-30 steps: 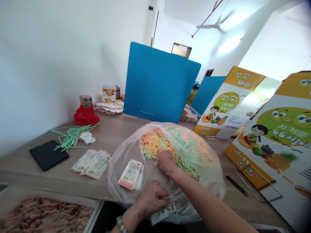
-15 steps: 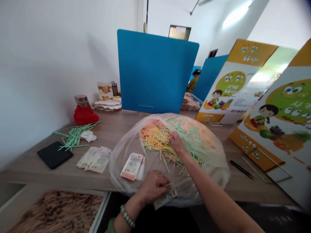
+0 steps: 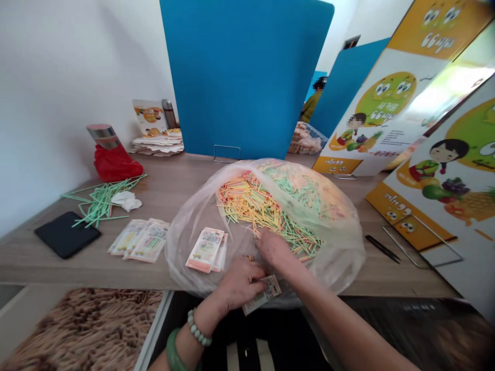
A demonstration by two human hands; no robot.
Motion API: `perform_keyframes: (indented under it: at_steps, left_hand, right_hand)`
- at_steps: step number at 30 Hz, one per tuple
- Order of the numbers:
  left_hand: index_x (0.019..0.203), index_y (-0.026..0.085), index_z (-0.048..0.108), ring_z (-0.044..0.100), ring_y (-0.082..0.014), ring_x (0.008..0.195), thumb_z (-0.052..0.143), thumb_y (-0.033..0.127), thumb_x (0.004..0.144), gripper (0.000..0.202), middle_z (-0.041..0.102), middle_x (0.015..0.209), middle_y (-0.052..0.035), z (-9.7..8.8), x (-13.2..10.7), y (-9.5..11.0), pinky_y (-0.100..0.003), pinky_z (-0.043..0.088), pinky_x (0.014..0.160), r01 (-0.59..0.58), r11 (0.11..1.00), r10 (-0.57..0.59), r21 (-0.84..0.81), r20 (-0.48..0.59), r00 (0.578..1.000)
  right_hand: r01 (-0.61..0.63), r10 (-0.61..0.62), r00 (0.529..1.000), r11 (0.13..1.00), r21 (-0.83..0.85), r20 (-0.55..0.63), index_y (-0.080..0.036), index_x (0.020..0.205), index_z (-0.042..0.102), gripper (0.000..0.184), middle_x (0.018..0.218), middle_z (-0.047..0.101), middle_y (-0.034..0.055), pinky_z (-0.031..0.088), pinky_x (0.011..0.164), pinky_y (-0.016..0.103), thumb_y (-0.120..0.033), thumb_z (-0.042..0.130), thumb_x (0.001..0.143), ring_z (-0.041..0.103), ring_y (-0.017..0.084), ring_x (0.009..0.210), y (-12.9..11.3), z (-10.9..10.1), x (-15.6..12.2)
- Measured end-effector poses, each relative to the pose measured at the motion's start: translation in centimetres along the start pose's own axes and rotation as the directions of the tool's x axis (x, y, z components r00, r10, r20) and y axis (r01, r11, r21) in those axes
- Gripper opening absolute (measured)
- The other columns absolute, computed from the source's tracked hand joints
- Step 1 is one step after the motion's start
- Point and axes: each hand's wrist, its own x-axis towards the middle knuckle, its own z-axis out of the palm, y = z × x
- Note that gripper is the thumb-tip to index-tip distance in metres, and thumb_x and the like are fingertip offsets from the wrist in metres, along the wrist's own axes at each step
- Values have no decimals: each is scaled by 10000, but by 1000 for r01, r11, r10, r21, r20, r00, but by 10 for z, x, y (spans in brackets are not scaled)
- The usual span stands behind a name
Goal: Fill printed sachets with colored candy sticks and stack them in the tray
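The view has just tipped down: less white wall (image 3: 58,77) shows, and the brown table (image 3: 166,180) sits higher up. On it stand a big blue board (image 3: 247,77) and, to the right, 2 tall fruit boxes (image 3: 381,111). A clear bag (image 3: 336,268) lies open in front. The right hand (image 3: 274,250) has pulled back from deeper in the bag, which brings it just beside the left hand (image 3: 240,278). Its fingertips are hard to see, so I cannot tell if they pinch anything. The left hand pinches a small packet (image 3: 266,293) at the bag's near side. More packets (image 3: 207,250) lie to its left. Black tweezers (image 3: 382,250) lie at the right. Smallest are the thin, bright sticks (image 3: 251,198), heaped in the bag.
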Motion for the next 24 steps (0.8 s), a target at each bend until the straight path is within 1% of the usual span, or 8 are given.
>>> perform_keyframes:
  at_steps: [3, 5, 8, 10, 13, 17, 20, 24]
  left_hand:
    - [755, 184, 716, 660, -165, 759, 583, 198, 880, 183, 768, 855, -6, -1, -1, 1, -319, 409, 837, -22, 999, 21, -50, -12, 1000]
    - [807, 200, 737, 674, -172, 799, 578, 203, 885, 178, 780, 911, -6, 0, -2, 1, -324, 410, 865, -25, 996, 22, -87, -35, 999]
    - [842, 207, 750, 674, -182, 805, 566, 223, 894, 192, 781, 892, -19, 0, -2, 1, -329, 419, 868, -16, 996, 13, -86, -45, 999]
    - [846, 203, 751, 668, -183, 800, 558, 230, 896, 201, 776, 865, -27, 0, -2, 1, -325, 423, 864, -11, 998, 9, -66, -35, 999]
    - [802, 194, 740, 652, -174, 781, 552, 227, 892, 211, 761, 824, -23, -1, -1, 4, -315, 419, 857, 16, 999, -17, -41, -28, 999]
    - [665, 177, 680, 604, -152, 697, 552, 222, 873, 249, 717, 725, -9, 0, -1, 6, -304, 408, 824, 47, 999, -48, -20, -22, 999]
    - [609, 172, 626, 575, -146, 669, 559, 215, 847, 251, 688, 683, -1, 2, -1, 5, -299, 400, 790, 51, 998, -52, -24, -38, 998]
    - [601, 171, 591, 574, -146, 674, 549, 192, 820, 224, 675, 681, 1, 3, -1, 3, -296, 392, 765, 25, 998, -29, -63, -65, 997]
  right_hand:
    - [-2, -4, 998, 995, 102, 59, -183, 597, 572, 164, 548, 535, 33, 350, 585, 288, -175, 617, 754, 524, 182, 586, 0, -8, 12]
    - [5, -20, 997, 979, 202, 74, -194, 541, 506, 226, 490, 451, -9, 315, 542, 270, -215, 624, 732, 444, 146, 519, 6, -20, 16]
    - [40, -50, 999, 920, 390, 15, -219, 604, 411, 243, 522, 383, -46, 286, 493, 246, -315, 492, 812, 338, 112, 481, 14, -37, 13]
    - [82, -67, 997, 861, 503, -48, -238, 664, 350, 249, 563, 360, -53, 307, 484, 240, -383, 383, 862, 324, 113, 489, 14, -39, 9]
    - [164, -81, 984, 779, 606, -162, -247, 720, 338, 225, 616, 371, -51, 361, 525, 249, -425, 373, 852, 370, 127, 542, 5, -25, 7]
    - [273, -90, 948, 725, 632, -306, -235, 764, 442, 147, 721, 484, -20, 399, 651, 285, -376, 477, 788, 445, 156, 677, -7, 3, 6]
    - [278, -48, 932, 732, 622, -360, -238, 810, 459, 112, 754, 528, -11, 397, 684, 301, -349, 452, 821, 469, 171, 709, -6, 19, 4]
    - [224, 47, 909, 784, 580, -414, -255, 810, 399, 56, 687, 443, -43, 338, 631, 299, -279, 446, 791, 401, 172, 634, 0, 28, 4]
